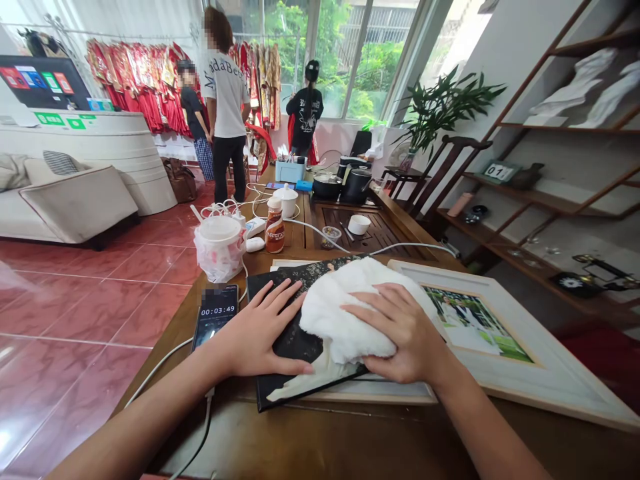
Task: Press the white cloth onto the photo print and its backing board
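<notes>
- White plush cloth [345, 287] lies mid-frame, bunched on a black printed panel [295, 343]; its right side laps toward a framed photograph [477, 323].
- Left hand [273, 333]: fingers spread, palm down on the panel's left part, thumb over a pale printed patch.
- Right hand [400, 330]: curved over the cloth, fingers apart on top, thumb at its lower edge, clasping it.
- Edges: panel's lower-left corner sits free of both hands, lower centre. Bare wood runs below it. Tighter at left, where a smartphone [216, 313] reading 00:03:49 lies just beside the left hand; tighter at right, against the photograph's pale frame.
- Hidden: panel print under the cloth; cloth underside; much of a second pale frame [400, 390] beneath the panel. Left forearm covers part of the phone. Both forearms cut off at bottom. Dark red object, lower right, unclear.
- Surface: brown wooden table [240, 433]; bagged tub [220, 240] and Nescafé bottle [275, 227] left of centre, white cup [359, 224] on a slatted tea tray [395, 233] beyond the panel.
- Room: red tiled floor [125, 280], left; three people and racked red garments [150, 80], upper left to centre; wooden shelves [540, 200], right.
</notes>
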A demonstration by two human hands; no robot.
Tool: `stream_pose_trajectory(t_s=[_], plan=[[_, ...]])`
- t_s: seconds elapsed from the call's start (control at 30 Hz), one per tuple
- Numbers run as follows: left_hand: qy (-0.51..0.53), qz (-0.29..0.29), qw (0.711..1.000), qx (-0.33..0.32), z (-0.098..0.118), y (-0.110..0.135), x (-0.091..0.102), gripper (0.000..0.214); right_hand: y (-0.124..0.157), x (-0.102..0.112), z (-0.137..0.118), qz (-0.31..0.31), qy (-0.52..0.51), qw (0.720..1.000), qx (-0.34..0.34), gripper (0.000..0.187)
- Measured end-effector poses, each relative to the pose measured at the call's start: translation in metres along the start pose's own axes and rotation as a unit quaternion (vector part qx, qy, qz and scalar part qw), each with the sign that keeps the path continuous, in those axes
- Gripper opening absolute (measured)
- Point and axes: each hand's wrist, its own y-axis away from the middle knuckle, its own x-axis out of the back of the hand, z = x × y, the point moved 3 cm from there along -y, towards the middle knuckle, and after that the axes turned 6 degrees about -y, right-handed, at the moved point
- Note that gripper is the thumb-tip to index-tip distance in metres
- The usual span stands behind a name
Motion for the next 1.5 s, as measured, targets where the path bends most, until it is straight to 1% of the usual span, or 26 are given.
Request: stream_pose_trajectory(t_s=[0.13, 0.2, 0.27, 0.43, 0.5, 0.57, 0.73, 0.8, 0.9, 1.0, 1.07, 1.13, 1.2, 1.27, 1.33, 1.4, 1.5], plan=[[-0.003, 0.000, 1.000, -0.009, -0.001, -0.001, -0.002, 0.102, -0.006, -0.008, -0.022, -0.007, -0.037, 0.999, 0.037, 0.067], [-0.006, -0.001, 1.000, -0.011, -0.002, -0.001, -0.002, 0.099, -0.008, -0.010, -0.028, -0.012, -0.047, 0.998, 0.043, 0.067], [-0.003, 0.004, 1.000, -0.009, -0.002, 0.000, -0.002, 0.099, -0.008, -0.009, -0.025, -0.017, -0.042, 0.998, 0.039, 0.068], [0.003, 0.006, 1.000, -0.002, 0.000, -0.001, -0.001, 0.104, 0.001, 0.000, 0.003, -0.007, 0.006, 1.000, -0.001, 0.062], [0.002, 0.003, 1.000, 0.000, 0.000, -0.001, -0.001, 0.104, 0.003, 0.001, 0.009, -0.002, 0.016, 1.000, -0.010, 0.061], [0.002, 0.002, 1.000, 0.000, 0.000, -0.001, -0.001, 0.105, 0.002, 0.001, 0.005, 0.000, 0.018, 1.000, -0.003, 0.061], [0.004, 0.013, 1.000, -0.011, -0.001, 0.000, -0.001, 0.102, -0.006, -0.008, -0.023, -0.006, -0.023, 0.999, 0.035, 0.066], [0.001, 0.011, 1.000, -0.013, -0.001, 0.000, -0.001, 0.102, -0.008, -0.009, -0.027, -0.012, -0.034, 0.999, 0.039, 0.068], [0.002, 0.011, 1.000, -0.008, -0.001, 0.000, -0.001, 0.101, -0.006, -0.006, -0.016, -0.013, -0.022, 0.999, 0.029, 0.066], [0.000, 0.005, 1.000, -0.003, 0.000, 0.000, -0.001, 0.102, 0.000, -0.001, 0.003, -0.003, 0.014, 1.000, -0.011, 0.060], [-0.003, -0.002, 1.000, 0.002, -0.001, 0.000, -0.001, 0.104, 0.003, 0.000, 0.008, 0.001, 0.029, 0.999, -0.026, 0.059], [-0.004, -0.004, 1.000, 0.002, -0.001, -0.001, -0.001, 0.104, 0.002, -0.001, 0.004, 0.005, 0.027, 0.999, -0.018, 0.061], [-0.002, -0.001, 1.000, -0.002, 0.000, -0.001, 0.000, 0.103, -0.002, -0.005, -0.007, 0.003, 0.006, 1.000, 0.002, 0.065], [0.000, 0.001, 1.000, -0.006, 0.000, -0.001, 0.000, 0.103, -0.006, -0.008, -0.019, -0.006, -0.024, 0.999, 0.020, 0.068], [0.001, 0.001, 1.000, -0.005, 0.000, -0.001, 0.000, 0.103, -0.008, -0.008, -0.024, -0.016, -0.041, 0.999, 0.030, 0.069], [0.002, 0.000, 1.000, -0.003, 0.000, -0.001, 0.000, 0.103, -0.007, -0.006, -0.019, -0.018, -0.035, 0.999, 0.028, 0.068], [0.001, -0.004, 1.000, 0.002, 0.000, -0.001, 0.000, 0.104, -0.001, -0.001, 0.000, -0.009, 0.006, 1.000, 0.000, 0.063]])
